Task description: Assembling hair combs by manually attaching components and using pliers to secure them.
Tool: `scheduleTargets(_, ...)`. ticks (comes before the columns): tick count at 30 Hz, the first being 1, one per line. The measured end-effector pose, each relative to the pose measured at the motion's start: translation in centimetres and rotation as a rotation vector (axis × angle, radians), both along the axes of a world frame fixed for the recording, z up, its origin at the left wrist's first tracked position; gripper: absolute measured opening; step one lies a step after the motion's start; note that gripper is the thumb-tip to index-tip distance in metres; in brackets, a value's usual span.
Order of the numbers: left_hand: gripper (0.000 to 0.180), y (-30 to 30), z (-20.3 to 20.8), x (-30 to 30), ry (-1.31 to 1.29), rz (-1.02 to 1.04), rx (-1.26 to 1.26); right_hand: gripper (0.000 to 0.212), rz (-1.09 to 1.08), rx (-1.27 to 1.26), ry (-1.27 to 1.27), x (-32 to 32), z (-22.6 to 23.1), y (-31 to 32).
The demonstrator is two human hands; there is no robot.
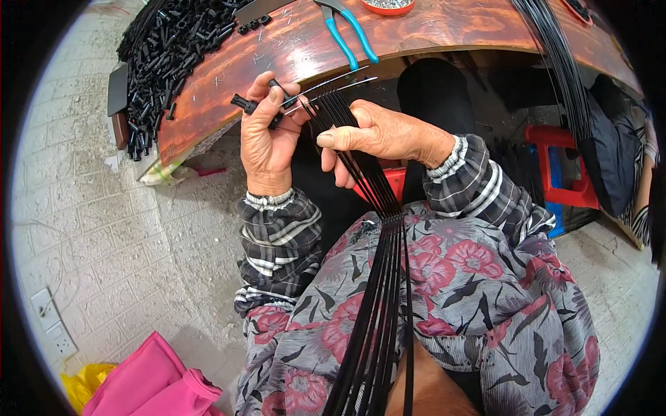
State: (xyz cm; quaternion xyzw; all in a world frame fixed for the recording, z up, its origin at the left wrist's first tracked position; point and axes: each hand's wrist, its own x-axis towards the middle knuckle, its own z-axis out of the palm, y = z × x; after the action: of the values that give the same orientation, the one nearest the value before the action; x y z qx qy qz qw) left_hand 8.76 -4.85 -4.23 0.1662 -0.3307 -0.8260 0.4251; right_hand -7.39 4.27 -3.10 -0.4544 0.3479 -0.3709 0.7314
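Rods (378, 305), black and thin, run up across my lap in a loose bundle, and their bare metal tips fan out between my hands. My left hand (267, 135) is closed around a small black cap (244, 105), thumb and fingers pinching it, with one rod tip meeting it at the fingertips. My right hand (378, 135) sits just beside it, thumb pressed to the forefinger, pinching the rods a little way below their tips and keeping them gathered. Both hands hover in front of the table (277, 52), not resting on it.

Caps (166, 48) lie heaped on the table's far left, a big black pile, some spilling toward the edge. Blue pliers (350, 31) lie near the middle of the tabletop, untouched, with a red-rimmed dish (388, 7) beyond them at the top edge. More rods (555, 55) hang over the table's right end.

As for progress, I'd judge it early: the tips I can see between my hands look bare, only one cap is in my fingers, and that heap is still large. Whether any rod in the lap bundle already wears a cap, I can't tell from here. A pink cloth (149, 381) lies on the floor at my lower left.
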Motion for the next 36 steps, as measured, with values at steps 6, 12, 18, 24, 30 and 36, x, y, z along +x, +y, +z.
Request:
scheduleTargets(6, 0.031, 0.6, 0.7, -0.4, -0.104, 0.014, 0.008, 0.041, -0.010, 0.016, -0.013, 0.0, -0.2, 0.0)
scheduleTargets(12, 0.032, 0.6, 0.9, -0.2, -0.121, 0.001, -0.038, 0.041, -0.009, 0.005, -0.012, 0.0, -0.1, 0.1)
scheduleTargets(18, 0.036, 0.7, 0.6, -0.3, -0.077, -0.025, -0.081, 0.042, -0.019, 0.017, -0.024, -0.1, -0.2, 0.1)
scheduleTargets(24, 0.040, 0.9, 0.6, -0.4, -0.064, -0.055, -0.090, 0.043, -0.020, 0.027, -0.025, -0.2, -0.1, 0.2)
scheduleTargets(30, 0.042, 0.5, 0.0, -0.7, -0.036, -0.092, -0.102, 0.043, -0.026, 0.027, -0.006, -0.2, 0.1, 0.2)
scheduleTargets(36, 0.043, 0.7, -0.3, -0.8, -0.032, -0.066, -0.105, 0.042, -0.093, 0.006, 0.021, 0.1, -0.2, 0.4)
